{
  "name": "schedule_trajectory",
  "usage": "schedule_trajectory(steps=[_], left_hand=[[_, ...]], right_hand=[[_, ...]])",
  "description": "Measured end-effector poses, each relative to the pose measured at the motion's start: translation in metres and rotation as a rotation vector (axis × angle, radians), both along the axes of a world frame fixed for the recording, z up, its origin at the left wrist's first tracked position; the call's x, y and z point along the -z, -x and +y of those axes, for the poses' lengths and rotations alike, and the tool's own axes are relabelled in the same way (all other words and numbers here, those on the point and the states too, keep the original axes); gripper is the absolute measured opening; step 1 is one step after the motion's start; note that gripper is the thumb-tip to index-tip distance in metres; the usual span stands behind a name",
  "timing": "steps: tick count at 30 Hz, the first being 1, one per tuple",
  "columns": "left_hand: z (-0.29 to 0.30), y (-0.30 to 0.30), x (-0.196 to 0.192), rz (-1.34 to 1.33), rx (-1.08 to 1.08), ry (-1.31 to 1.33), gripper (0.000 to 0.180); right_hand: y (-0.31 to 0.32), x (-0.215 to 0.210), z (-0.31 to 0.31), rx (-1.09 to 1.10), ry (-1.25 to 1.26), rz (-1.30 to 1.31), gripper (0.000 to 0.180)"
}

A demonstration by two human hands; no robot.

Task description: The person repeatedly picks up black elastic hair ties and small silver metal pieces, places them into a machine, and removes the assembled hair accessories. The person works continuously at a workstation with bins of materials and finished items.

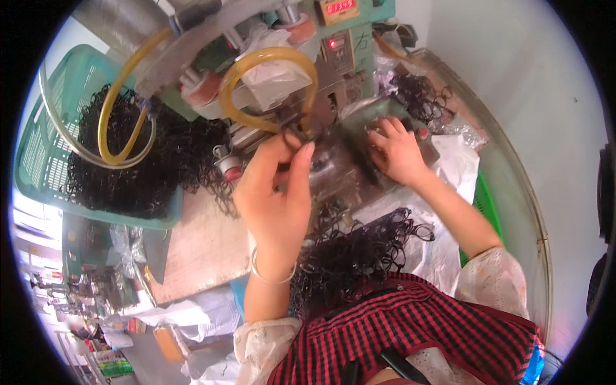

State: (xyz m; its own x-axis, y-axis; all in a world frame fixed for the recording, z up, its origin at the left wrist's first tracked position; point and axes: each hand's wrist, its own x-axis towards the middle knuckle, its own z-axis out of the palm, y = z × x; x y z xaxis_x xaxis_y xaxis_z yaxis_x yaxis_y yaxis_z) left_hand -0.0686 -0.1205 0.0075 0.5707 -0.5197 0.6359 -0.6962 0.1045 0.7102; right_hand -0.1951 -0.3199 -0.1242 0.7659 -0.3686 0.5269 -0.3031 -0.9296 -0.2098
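Observation:
My left hand [276, 192] is raised in front of the machine's working head. Its thumb and forefinger are pinched together beside a small dark looped piece, too blurred to make out. My right hand [401, 154] is over a dark metal tray [354, 131] at the machine's right side, its fingers apart and slightly bent, the tips over the tray. Whatever lies under those fingertips is hidden. A tangled pile of black looped parts [350, 256] lies close to my body, below both hands. The green bench machine [378, 13] carries a lit red display.
A green plastic basket [38, 154] heaped with black loops [128, 160] stands at left. Yellow hoses [269, 54] curve above my left hand. Red push buttons sit on both sides, one at left on a grey switch housing [221, 155]. A wooden board [205, 237] extends below the basket.

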Motion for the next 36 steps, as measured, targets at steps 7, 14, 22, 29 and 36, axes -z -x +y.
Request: schedule_trajectory(steps=[7, 14, 22, 29, 36], left_hand=[[0.028, 0.005, 0.022, -0.090, -0.028, -0.002, 0.016], [0.147, -0.108, 0.069, -0.063, -0.692, -0.097, 0.012], [0.110, -0.257, 0.155, -0.059, -0.910, -0.793, 0.021], [0.115, -0.231, 0.186, 0.304, -0.661, -0.896, 0.034], [0.194, -0.191, 0.183, 0.284, -0.581, -0.718, 0.024]], right_hand=[[-0.011, -0.010, -0.038, 0.053, 0.062, -0.077, 0.027], [0.013, -0.012, -0.007, 0.276, -0.613, -0.403, 0.014], [-0.013, -0.032, 0.018, 0.115, -0.508, -0.361, 0.017], [0.046, -0.012, 0.011, 0.306, -0.635, -0.433, 0.016], [0.027, -0.073, 0.057, -0.044, -0.545, -0.386, 0.016]])
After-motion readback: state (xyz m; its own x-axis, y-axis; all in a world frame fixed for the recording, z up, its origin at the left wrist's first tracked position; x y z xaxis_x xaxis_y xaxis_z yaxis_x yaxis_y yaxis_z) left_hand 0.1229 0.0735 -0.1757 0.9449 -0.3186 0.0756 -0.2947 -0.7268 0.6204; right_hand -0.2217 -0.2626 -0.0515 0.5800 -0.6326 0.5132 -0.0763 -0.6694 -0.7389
